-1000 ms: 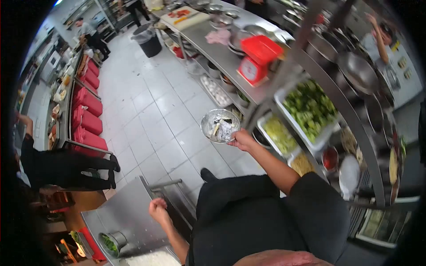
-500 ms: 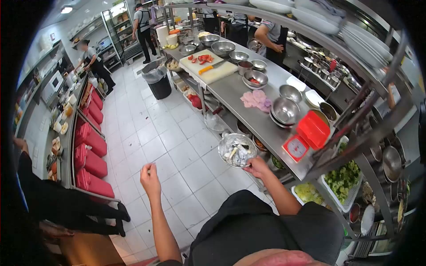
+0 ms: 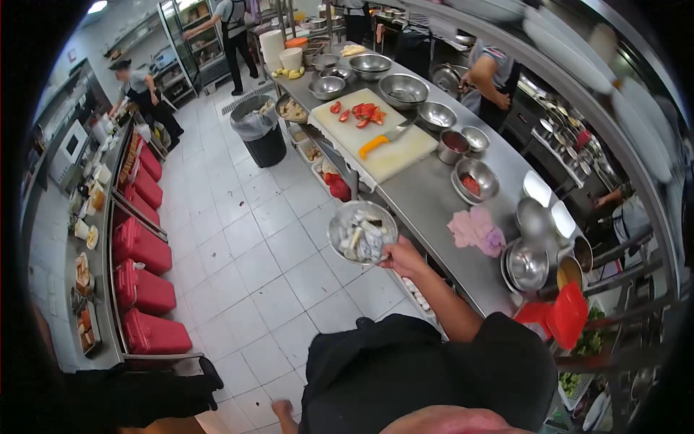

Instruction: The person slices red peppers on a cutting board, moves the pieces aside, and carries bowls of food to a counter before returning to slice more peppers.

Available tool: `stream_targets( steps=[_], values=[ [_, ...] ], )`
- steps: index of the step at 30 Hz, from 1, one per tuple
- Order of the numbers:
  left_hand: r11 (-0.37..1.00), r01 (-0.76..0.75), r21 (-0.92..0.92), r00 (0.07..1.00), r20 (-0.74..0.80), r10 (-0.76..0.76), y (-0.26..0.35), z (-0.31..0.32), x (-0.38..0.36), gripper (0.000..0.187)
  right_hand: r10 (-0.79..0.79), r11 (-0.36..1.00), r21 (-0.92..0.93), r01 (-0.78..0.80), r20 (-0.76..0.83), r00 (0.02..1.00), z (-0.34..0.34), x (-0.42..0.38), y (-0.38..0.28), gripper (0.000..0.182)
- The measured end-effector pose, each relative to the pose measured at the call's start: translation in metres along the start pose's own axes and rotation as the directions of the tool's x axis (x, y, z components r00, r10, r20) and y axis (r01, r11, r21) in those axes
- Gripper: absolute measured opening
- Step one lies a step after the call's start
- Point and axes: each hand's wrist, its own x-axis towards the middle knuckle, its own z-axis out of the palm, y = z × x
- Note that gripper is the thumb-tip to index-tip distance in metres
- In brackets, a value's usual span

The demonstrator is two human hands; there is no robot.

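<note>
While your left hand (image 3: pixel 283 409) shows only in part beside you, so that I cannot tell how far its fingers open or what they hold, your right hand (image 3: pixel 405 257) is closed on the rim of a metal bowl (image 3: pixel 335 236), gripping there probably to keep your fingers off the pale food (image 3: pixel 353 240) inside. You hold the bowl out in front of you, over the floor (image 3: pixel 296 269) and near the table (image 3: pixel 419 189), perhaps to avoid spilling on yourself. On the table, a stack of bowls (image 3: pixel 528 266) sits nested, likely to save room, near a pink cloth (image 3: pixel 473 230). Farther along, a knife (image 3: pixel 387 139) lies on the cutting board (image 3: pixel 405 158) beside red pieces (image 3: pixel 367 113), its handle toward the aisle side, probably for easy reach
</note>
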Motion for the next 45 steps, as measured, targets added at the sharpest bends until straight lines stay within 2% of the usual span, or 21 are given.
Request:
stream_targets(
  steps=[2,5,10,13,15,16,17,18,19,20,21,22,24,28,33,35,38,39,40,41,45],
  values=[
    [0.985,0.057,0.166,0.998,0.003,-0.058,0.006,0.034,0.002,0.007,-0.008,0.999,-0.031,0.009,0.053,0.999,0.042,0.044,-0.033,0.049],
    [0.841,-0.124,0.527,0.991,0.1,0.084,0.022,0.066,0.024,0.009,-0.004,0.999,-0.031,0.007,0.111,0.994,0.095,0.104,-0.061,0.043],
    [0.407,-0.401,0.821,0.902,0.276,0.331,0.084,0.047,0.085,0.011,-0.014,0.999,-0.034,0.02,0.156,0.988,0.174,0.21,-0.089,0.043],
    [-0.016,-0.393,0.92,0.784,0.344,0.517,0.133,-0.011,0.131,0.013,-0.05,0.999,-0.001,0.051,0.127,0.991,0.204,0.26,-0.097,0.052],
    [0.146,-0.449,0.882,0.634,0.199,0.747,0.241,0.006,0.241,0.017,-0.082,0.996,0.033,0.08,0.066,0.994,0.224,0.275,-0.121,0.052],
    [0.705,-0.268,0.657,0.89,-0.112,0.443,0.29,0.028,0.303,0.018,-0.086,0.995,0.049,0.085,0.026,0.996,0.227,0.281,-0.13,0.052],
    [0.437,-0.436,0.787,0.751,0.05,0.658,0.347,0.032,0.362,0.023,-0.103,0.994,0.049,0.101,0.033,0.994,0.217,0.3,-0.133,0.05],
    [0.46,-0.566,0.684,0.693,0.092,0.715,0.412,0.049,0.403,0.026,-0.119,0.99,0.075,0.12,-0.015,0.993,0.215,0.306,-0.141,0.048],
    [0.676,-0.536,0.506,0.757,-0.067,0.65,0.477,0.076,0.449,0.026,-0.142,0.984,0.1,0.147,-0.058,0.988,0.219,0.31,-0.157,0.046],
    [0.791,-0.473,0.388,0.87,0.064,0.489,0.559,0.09,0.448,0.024,-0.166,0.976,0.123,0.178,-0.1,0.981,0.224,0.316,-0.173,0.044],
    [0.685,-0.69,0.233,0.706,0.006,0.708,0.61,0.12,0.468,0.021,-0.193,0.968,0.13,0.217,-0.173,0.966,0.229,0.32,-0.19,0.041],
    [0.838,-0.533,0.115,0.846,0.084,0.526,0.69,0.139,0.407,0.024,-0.22,0.957,0.13,0.257,-0.248,0.944,0.229,0.329,-0.206,0.039],
    [0.74,-0.661,0.124,0.749,0.156,0.644,0.769,0.177,0.412,0.024,-0.295,0.943,0.057,0.328,-0.317,0.901,0.214,0.362,-0.236,0.034],
    [0.686,-0.693,0.221,0.721,0.24,0.651,0.808,0.236,0.429,0.026,-0.379,0.91,0.059,0.412,-0.288,0.879,0.159,0.457,-0.3,0.033],
    [0.772,-0.518,0.369,0.855,0.178,0.488,0.694,0.233,0.494,0.018,-0.411,0.846,0.172,0.504,-0.393,0.823,0.144,0.594,-0.406,0.029],
    [0.958,-0.176,0.228,0.978,0.149,0.144,0.648,0.213,0.484,0.019,-0.389,0.812,0.278,0.513,-0.396,0.832,0.145,0.66,-0.447,0.029],
    [0.954,0.141,0.265,0.982,0.088,-0.169,0.594,0.2,0.472,0.014,-0.381,0.8,0.327,0.503,-0.37,0.847,0.128,0.772,-0.497,0.032],
    [0.595,-0.479,0.646,0.855,0.497,0.15,0.617,0.195,0.452,0.016,-0.337,0.795,0.374,0.478,-0.383,0.86,0.125,0.805,-0.512,0.033],
    [-0.151,-0.794,0.588,0.484,0.764,0.427,0.627,0.188,0.447,0.018,-0.364,0.793,0.323,0.517,-0.43,0.826,0.123,0.839,-0.527,0.033],
    [0.257,-0.639,0.725,0.768,0.584,0.263,0.635,0.189,0.439,0.017,-0.39,0.79,0.267,0.552,-0.476,0.788,0.121,0.87,-0.537,0.034],
    [0.735,-0.215,0.643,0.939,0.343,-0.024,0.676,0.198,0.522,0.015,-0.313,0.855,0.12,0.504,-0.656,0.686,0.119,0.947,-0.564,0.033]
  ],
)
